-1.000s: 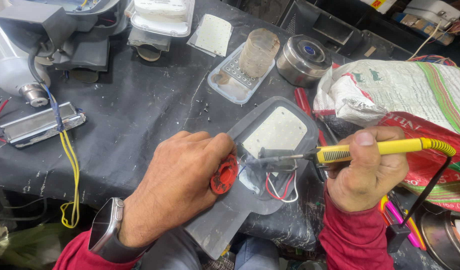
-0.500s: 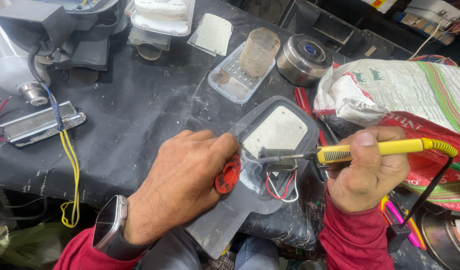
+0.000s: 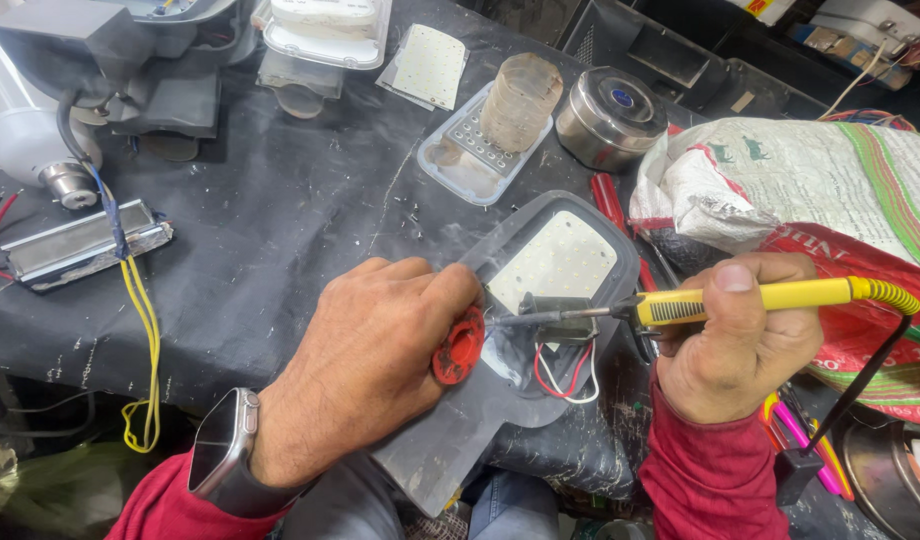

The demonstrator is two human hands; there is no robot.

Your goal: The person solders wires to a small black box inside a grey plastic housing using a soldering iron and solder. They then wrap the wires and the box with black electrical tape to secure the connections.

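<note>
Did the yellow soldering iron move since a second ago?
No. The yellow soldering iron, held in the right hand, keeps its tip beside the red spool over the grey lamp housing, as before.

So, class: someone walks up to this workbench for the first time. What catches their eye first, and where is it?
Probably the yellow-handled soldering iron, gripped in the right hand at centre right, its tip reaching into the grey lamp housing with a faint wisp of smoke. Beside it, the left hand presses a small red spool against the housing. Behind, a round metal tin shines on the black table.
</note>
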